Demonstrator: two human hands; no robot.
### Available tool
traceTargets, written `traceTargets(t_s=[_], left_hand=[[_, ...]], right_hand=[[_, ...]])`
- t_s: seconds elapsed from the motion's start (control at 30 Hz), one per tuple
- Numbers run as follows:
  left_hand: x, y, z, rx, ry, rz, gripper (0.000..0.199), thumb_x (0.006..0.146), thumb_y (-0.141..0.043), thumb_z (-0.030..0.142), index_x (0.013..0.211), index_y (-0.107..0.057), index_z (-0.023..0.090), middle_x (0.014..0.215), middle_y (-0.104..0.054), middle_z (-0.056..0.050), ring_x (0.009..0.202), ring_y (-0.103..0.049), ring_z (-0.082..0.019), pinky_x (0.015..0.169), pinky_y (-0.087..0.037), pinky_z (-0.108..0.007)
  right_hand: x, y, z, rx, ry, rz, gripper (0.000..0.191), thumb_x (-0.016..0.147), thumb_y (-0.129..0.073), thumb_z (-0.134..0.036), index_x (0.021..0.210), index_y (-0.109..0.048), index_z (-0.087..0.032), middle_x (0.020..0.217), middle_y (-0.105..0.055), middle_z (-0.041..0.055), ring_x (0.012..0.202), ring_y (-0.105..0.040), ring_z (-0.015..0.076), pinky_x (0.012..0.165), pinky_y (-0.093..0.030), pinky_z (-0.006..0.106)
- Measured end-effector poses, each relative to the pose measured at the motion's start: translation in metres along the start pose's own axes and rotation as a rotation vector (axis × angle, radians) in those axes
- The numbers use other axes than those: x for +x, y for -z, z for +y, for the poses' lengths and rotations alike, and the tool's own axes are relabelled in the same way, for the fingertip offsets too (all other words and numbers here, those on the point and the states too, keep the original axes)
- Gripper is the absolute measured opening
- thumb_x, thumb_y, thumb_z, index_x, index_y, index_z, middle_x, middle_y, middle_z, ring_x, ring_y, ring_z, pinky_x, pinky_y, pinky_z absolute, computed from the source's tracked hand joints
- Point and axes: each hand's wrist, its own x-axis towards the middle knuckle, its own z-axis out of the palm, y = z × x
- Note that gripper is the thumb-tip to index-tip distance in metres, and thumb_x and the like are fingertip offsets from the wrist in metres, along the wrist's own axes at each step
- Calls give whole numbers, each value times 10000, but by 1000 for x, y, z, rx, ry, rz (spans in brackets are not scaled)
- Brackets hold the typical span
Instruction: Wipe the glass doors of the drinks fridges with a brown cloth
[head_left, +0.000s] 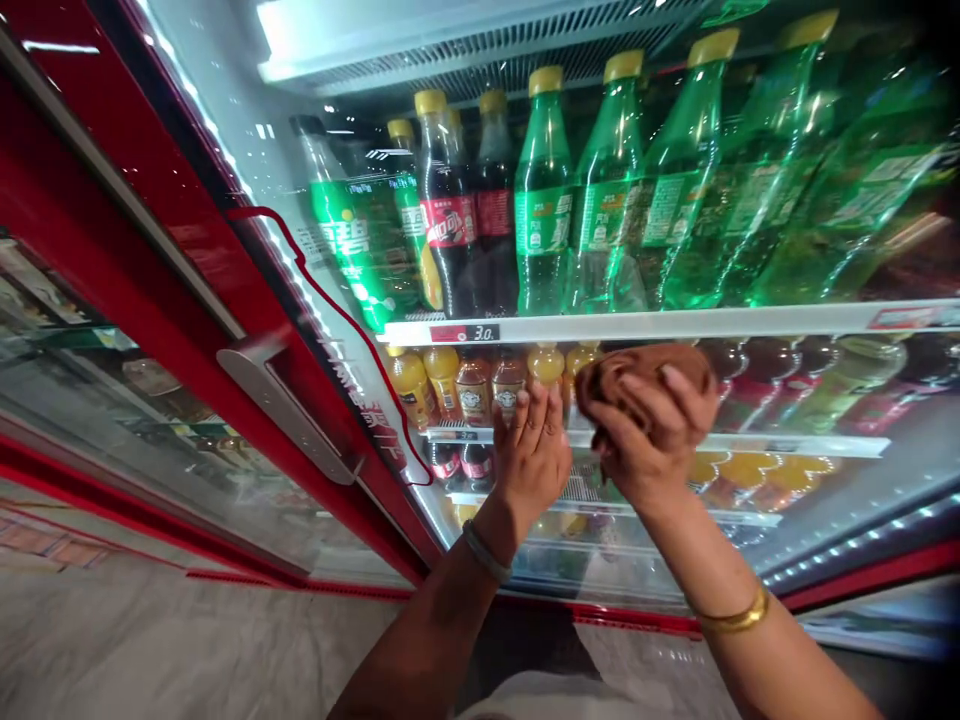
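In the middle of the head view, my right hand [660,440] is closed around a bunched brown cloth [637,370], held against or just before the glass door [465,270] of a drinks fridge. Left of it, my left hand [534,450] is held up flat to the glass with its fingers stretched and nothing in them. Behind the glass at this height are small bottles of yellow drink [442,380] and brown drink [472,385]. The cloth and both hands hide part of that row.
Green bottles with yellow caps [544,190] and dark cola bottles [448,220] stand on the upper white shelf [675,325]. At left are the red door frame [300,350] and a metal handle [292,410]. Grey floor [225,650] shows below.
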Motion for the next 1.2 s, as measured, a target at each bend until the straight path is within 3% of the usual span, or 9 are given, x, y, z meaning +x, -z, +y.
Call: traceTargets(t_s=[0.13,0.27,0.4,0.53,0.63,0.8,0.9,1.07,1.2], left_hand=[[5,-17,40,15,30,-38,754,1019,-444,209,1683,-111,81,1761,-138,-113,1655,-23,-247,1361,28,-504],[4,-31,75,-13,5,-81,714,1032,-391,226,1686,-134,100,1722,-305,-108,1655,-36,-198,1360,44,-462],[11,-40,94,-30,30,-42,707,1017,-385,189,1679,-168,71,1685,-382,-153,1655,-86,-216,1357,38,-480],[29,-49,112,-7,17,-54,751,979,-477,176,1678,-212,100,1640,-468,-164,1633,-230,-249,1355,40,-489],[39,-58,132,28,61,-71,779,961,-495,174,1683,-208,124,1612,-512,-157,1615,-287,-274,1340,99,-513],[35,-75,170,4,30,-90,776,968,-478,175,1687,-188,134,1605,-525,-140,1621,-270,-257,1344,84,-525],[35,-82,189,-14,40,-60,761,982,-456,167,1686,-169,111,1643,-467,-155,1639,-210,-243,1345,72,-530],[55,-93,224,-33,29,-74,749,991,-472,173,1683,-191,112,1676,-420,-142,1648,-165,-226,1355,70,-488],[59,-107,258,-28,49,-121,740,959,-519,185,1657,-288,105,1630,-493,-145,1657,-107,-249,1348,87,-521]], right_hand=[[-30,29,49,-47,-55,28,360,794,-828,-226,1125,-734,-329,1292,-603,39,1411,-452,311,1186,-415,585],[-72,45,42,-12,-121,-72,284,836,-781,-204,1087,-722,-323,1215,-620,35,1415,-438,272,1221,-379,587],[-53,46,52,75,-27,-89,199,889,-712,-213,1059,-719,-317,1216,-654,24,1401,-447,242,1269,-299,624],[-19,59,115,44,25,24,292,855,-772,-240,1129,-727,-329,1248,-655,34,1394,-473,263,1257,-326,622],[-34,77,151,-43,-75,103,377,781,-842,-196,1118,-720,-311,1249,-633,49,1412,-470,294,1217,-389,587],[-94,100,140,-23,-108,-57,277,849,-763,-200,1090,-710,-325,1168,-641,41,1421,-459,270,1223,-383,597],[-94,106,144,36,-54,-124,244,894,-697,-193,1081,-702,-350,1175,-663,14,1384,-477,231,1253,-336,630],[-62,124,227,19,2,-1,382,824,-812,-225,1175,-714,-339,1284,-634,28,1425,-453,271,1239,-364,607],[-93,147,270,-77,-89,76,454,747,-865,-192,1163,-729,-313,1320,-612,65,1428,-468,340,1187,-425,564]])
